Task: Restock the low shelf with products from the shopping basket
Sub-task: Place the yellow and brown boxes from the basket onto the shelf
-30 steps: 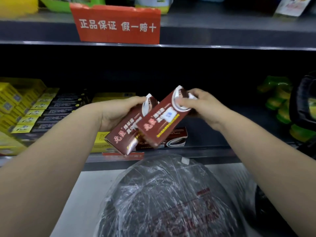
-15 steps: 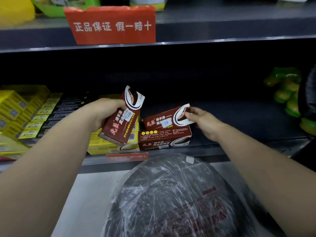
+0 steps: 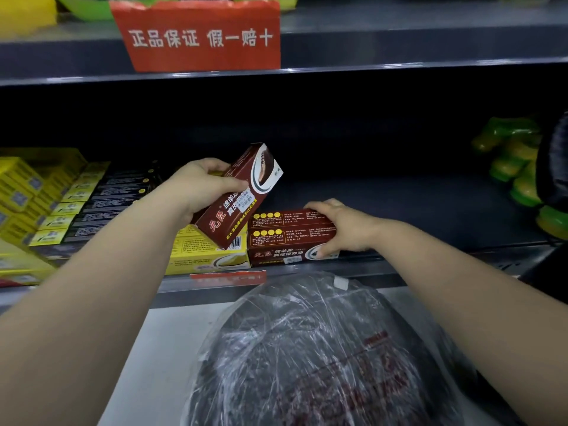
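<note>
Evidently partway: two brown shoe-cream boxes [image 3: 285,235] lay stacked at the low shelf [image 3: 415,216] front, the right hand [image 3: 341,229] with fingers curled round the upper box [image 3: 289,221]. The left hand [image 3: 199,192] gripped a third box [image 3: 236,198], tilted, unplaced. No basket was visible.

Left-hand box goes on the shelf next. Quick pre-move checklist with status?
1. Grip on held box: ok, left hand fingers wrap it; box is tilted.
2. Stack of two brown boxes squared: ok, edges line up.
3. Stack top free: not ok, right hand grips its right end, fingers over the top.
4. Bare shelf right of stack: ok.
5. Held box clear of yellow box: cannot tell, its lower corner overlaps it in view.
</note>
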Tool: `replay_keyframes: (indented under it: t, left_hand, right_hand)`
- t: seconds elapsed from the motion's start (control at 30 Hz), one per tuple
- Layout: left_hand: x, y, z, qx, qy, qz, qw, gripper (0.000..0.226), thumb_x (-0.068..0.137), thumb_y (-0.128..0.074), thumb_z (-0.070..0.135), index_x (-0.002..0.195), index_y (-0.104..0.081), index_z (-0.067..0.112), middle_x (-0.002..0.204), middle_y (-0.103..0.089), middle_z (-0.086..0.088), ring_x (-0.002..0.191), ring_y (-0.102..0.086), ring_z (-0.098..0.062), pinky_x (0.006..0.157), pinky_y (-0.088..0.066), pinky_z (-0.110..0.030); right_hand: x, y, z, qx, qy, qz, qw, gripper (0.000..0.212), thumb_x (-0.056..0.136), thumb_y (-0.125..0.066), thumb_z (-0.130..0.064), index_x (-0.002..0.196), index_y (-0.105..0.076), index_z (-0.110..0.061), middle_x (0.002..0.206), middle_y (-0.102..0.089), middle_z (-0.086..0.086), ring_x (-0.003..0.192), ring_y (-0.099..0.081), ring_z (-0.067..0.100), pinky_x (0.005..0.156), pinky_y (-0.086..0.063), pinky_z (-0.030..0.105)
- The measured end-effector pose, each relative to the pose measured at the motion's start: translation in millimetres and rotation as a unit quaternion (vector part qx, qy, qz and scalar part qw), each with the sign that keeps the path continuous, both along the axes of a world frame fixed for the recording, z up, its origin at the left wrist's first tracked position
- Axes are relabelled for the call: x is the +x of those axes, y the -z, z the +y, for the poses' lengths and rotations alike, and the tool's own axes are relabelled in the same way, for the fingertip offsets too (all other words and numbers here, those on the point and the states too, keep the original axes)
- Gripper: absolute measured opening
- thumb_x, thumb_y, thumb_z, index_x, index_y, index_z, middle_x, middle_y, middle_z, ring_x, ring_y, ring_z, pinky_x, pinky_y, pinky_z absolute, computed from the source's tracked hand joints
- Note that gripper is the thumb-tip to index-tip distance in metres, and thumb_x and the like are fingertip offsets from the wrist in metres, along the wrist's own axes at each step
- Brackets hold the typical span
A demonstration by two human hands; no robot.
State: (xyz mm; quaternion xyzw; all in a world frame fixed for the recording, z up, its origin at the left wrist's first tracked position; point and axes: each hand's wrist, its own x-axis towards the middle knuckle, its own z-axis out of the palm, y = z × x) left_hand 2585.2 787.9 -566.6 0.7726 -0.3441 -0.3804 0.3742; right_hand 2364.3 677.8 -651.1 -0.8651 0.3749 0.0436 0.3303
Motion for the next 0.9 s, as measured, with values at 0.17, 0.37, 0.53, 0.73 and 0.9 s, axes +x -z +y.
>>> replay_keyframes:
  t: [0.17,0.37,0.53,0.73,0.9]
  left_hand:
    - [-2.3,0.7,-0.2,0.001,0.018,-0.011,1.0,0.053,0.073,-0.077,0.026,0.12,-0.052,0.023,0.088,-0.068,-0.005,0.069,-0.068,-0.02,0.054,-0.053,-0.029]
    - [-12.1,-5.0,-3.3,-0.002,0.115,-0.053,0.992,0.054,0.064,-0.083,0.026,0.113,-0.06,0.019,0.094,-0.068,-0.006,0.074,-0.07,-0.02,0.059,-0.056,-0.029]
    - [-25.4,-10.8,-6.3,-0.04,0.198,-0.089,0.975,0.061,0.048,-0.078,0.049,0.104,-0.063,0.028,0.091,-0.069,0.01,0.085,-0.069,-0.01,0.066,-0.052,-0.02]
    - [-12.2,15.8,-11.0,-0.099,0.055,-0.215,0.97,0.083,0.073,-0.077,0.035,0.141,-0.033,0.014,0.139,-0.048,-0.005,0.122,-0.048,-0.02,0.094,-0.041,-0.031]
    - [-21.9,42.2,-4.2,0.022,0.182,-0.27,0.945,0.09,0.071,-0.079,0.037,0.143,-0.029,0.018,0.144,-0.04,-0.004,0.127,-0.042,-0.019,0.094,-0.037,-0.028]
  right_hand:
    - [-3.1,-6.6,4.1,0.0,0.004,-0.01,1.0,0.111,0.064,-0.082,-0.043,0.149,-0.011,-0.033,0.151,-0.018,-0.003,0.138,-0.024,0.019,0.112,-0.027,0.035]
    - [19.6,-68.6,19.3,-0.2,-0.035,-0.154,0.967,0.104,0.065,-0.077,-0.052,0.147,-0.014,-0.04,0.156,-0.009,-0.001,0.142,-0.006,0.023,0.112,-0.015,0.044]
    - [24.5,-92.1,15.9,-0.198,-0.067,-0.111,0.971,0.055,0.077,-0.068,-0.047,0.127,-0.053,-0.029,0.115,-0.047,-0.006,0.109,-0.042,0.013,0.088,-0.039,0.027]
    - [4.5,-69.5,-10.0,-0.221,0.099,-0.161,0.957,0.044,0.087,-0.062,-0.034,0.127,-0.048,-0.023,0.121,-0.045,0.004,0.113,-0.044,0.021,0.091,-0.039,0.031]
    - [6.6,-35.2,-16.6,-0.183,0.147,-0.124,0.964,0.042,0.088,-0.062,-0.029,0.127,-0.046,-0.03,0.13,-0.04,0.006,0.119,-0.033,0.026,0.089,-0.033,0.035]
